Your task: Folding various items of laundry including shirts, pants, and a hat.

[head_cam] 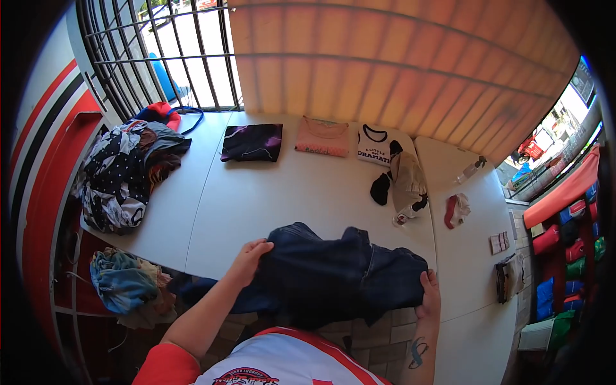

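A dark blue denim garment (337, 274) hangs spread between my two hands at the table's front edge. My left hand (252, 262) pinches its upper left corner, and my right hand (427, 291) grips the right end. Stitched seams show on the denim, while its lower part droops below the tabletop towards my body. Beyond it on the white table (298, 197) lie a folded black and purple garment (251, 142), a folded coral shirt (321, 137) and a white shirt with black trim (373, 144) that bears writing.
A heap of mixed clothes (120, 175) covers the table's left end; more clothes (125, 284) bulge below it. To the right are a beige garment (406, 178), a black cloth item (380, 188), a spray bottle (409, 213), a second bottle (469, 171) and small folded textiles (510, 276).
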Tool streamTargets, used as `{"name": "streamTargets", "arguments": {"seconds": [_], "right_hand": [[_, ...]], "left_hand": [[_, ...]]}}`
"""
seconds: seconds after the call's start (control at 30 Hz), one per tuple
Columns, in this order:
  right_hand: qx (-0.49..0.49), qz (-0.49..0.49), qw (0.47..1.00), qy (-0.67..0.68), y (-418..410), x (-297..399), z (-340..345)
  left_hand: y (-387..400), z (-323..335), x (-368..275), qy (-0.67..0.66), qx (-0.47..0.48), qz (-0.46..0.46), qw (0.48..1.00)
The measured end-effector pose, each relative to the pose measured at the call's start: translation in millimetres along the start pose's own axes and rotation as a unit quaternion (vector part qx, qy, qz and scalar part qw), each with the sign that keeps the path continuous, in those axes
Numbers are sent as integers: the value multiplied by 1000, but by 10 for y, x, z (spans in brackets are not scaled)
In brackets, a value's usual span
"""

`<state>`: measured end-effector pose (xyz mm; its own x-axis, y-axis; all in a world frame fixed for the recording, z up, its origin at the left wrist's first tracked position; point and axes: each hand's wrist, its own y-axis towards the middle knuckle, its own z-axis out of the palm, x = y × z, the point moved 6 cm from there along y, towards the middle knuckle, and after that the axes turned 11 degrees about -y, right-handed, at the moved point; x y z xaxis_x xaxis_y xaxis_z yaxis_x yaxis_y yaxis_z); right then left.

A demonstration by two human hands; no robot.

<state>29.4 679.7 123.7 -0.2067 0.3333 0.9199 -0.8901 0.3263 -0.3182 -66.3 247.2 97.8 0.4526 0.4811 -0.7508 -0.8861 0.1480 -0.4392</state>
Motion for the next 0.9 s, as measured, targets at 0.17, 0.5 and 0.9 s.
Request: {"name": "streamTargets", "arguments": {"seconds": [0.17,0.5,0.9], "right_hand": [[46,-196,964,-172,224,380,879],[155,-275,674,-668,459,-1289,2558],[73,-70,801,-591,1115,-1891,3037]], "left_hand": [[-462,-480,-1198,75,-45,233,969],[67,-1326,-119,649,-111,237,714],[612,-1054,-431,686,13,289,667]]}}
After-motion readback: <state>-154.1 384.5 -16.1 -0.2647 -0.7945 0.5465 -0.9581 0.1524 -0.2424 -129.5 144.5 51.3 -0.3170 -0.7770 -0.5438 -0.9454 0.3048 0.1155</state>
